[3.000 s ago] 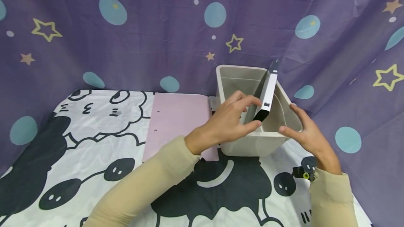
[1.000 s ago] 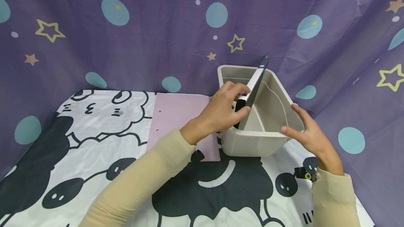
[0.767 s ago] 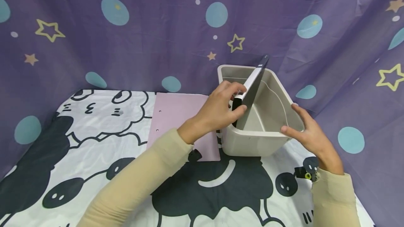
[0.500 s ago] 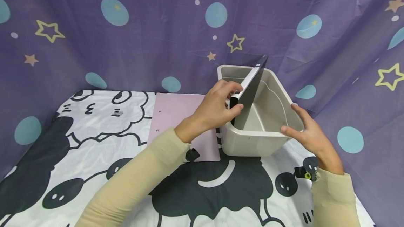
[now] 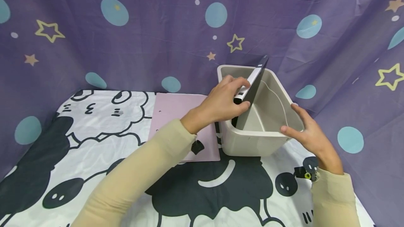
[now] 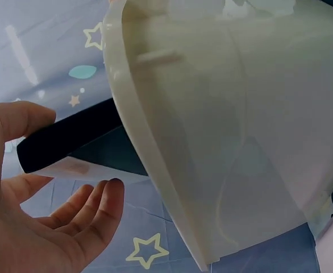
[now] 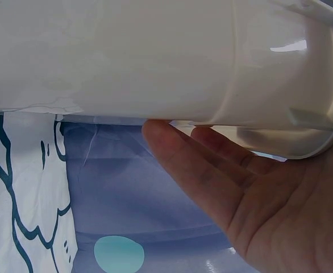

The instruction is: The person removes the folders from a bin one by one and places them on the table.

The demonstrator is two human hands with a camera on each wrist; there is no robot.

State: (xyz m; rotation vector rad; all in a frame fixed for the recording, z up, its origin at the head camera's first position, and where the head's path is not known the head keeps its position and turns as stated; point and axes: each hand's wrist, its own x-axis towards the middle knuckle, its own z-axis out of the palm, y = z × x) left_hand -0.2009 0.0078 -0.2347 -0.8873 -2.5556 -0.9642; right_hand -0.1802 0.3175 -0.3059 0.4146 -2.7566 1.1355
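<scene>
A slim dark folder (image 5: 253, 90) with a white spine leans inside a light grey plastic bin (image 5: 250, 146); its far end rises above the rim. My left hand (image 5: 217, 102) pinches the folder's near end between thumb and fingers. In the left wrist view, that dark end (image 6: 64, 136) juts past the bin's rim (image 6: 135, 102), the hand around it. My right hand (image 5: 310, 137) holds the bin's right near corner, thumb over the rim, other fingers outside. The right wrist view shows its fingers (image 7: 195, 170) against the bin's outer wall (image 7: 127, 68).
Left of the bin lies a flat pink folder (image 5: 176, 115) with two small rivets, partly behind my left forearm. Both rest on a white sheet (image 5: 104, 150) printed with black cartoon figures. A purple curtain (image 5: 151, 27) with stars hangs close behind and at the right.
From the right part of the bin, the folder has swung left and tilted, carried by my left hand. Lately that hand has slid slightly right and up. The right hand keeps its place.
</scene>
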